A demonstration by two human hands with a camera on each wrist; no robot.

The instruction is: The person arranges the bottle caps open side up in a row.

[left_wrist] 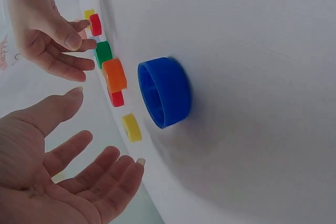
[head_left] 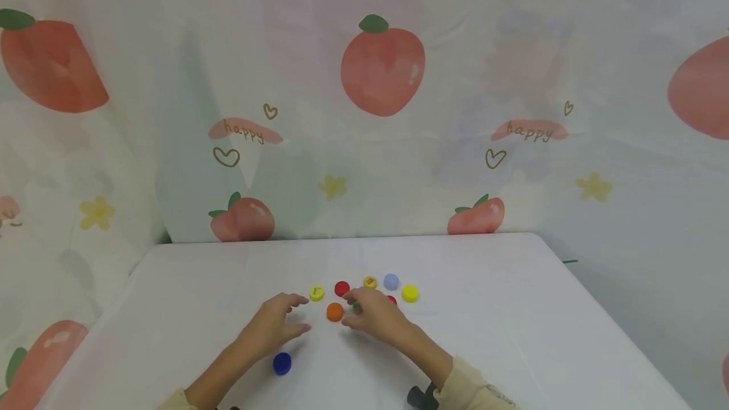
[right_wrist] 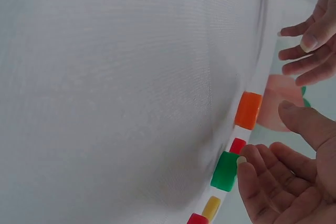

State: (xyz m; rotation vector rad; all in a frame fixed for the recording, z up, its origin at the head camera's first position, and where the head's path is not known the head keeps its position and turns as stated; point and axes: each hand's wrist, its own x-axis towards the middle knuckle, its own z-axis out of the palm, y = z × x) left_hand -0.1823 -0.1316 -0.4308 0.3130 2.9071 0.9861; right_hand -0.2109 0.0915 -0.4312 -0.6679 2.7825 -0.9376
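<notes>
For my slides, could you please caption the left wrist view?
Left hand and right hand, both empty, near blue cap and orange cap.

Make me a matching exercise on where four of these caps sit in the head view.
Things:
1. dark blue cap
2. orange cap
3. pale blue cap
4. green cap

Places:
A. between left hand and right hand
B. partly hidden by the right hand
C. nearest the person
D. between two yellow caps

Pairs: 1-C, 2-A, 3-D, 4-B

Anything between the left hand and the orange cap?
Nothing visible: in the head view only white tabletop shows between the left hand and orange cap. The nearest yellow cap lies farther back, off that line.
</notes>
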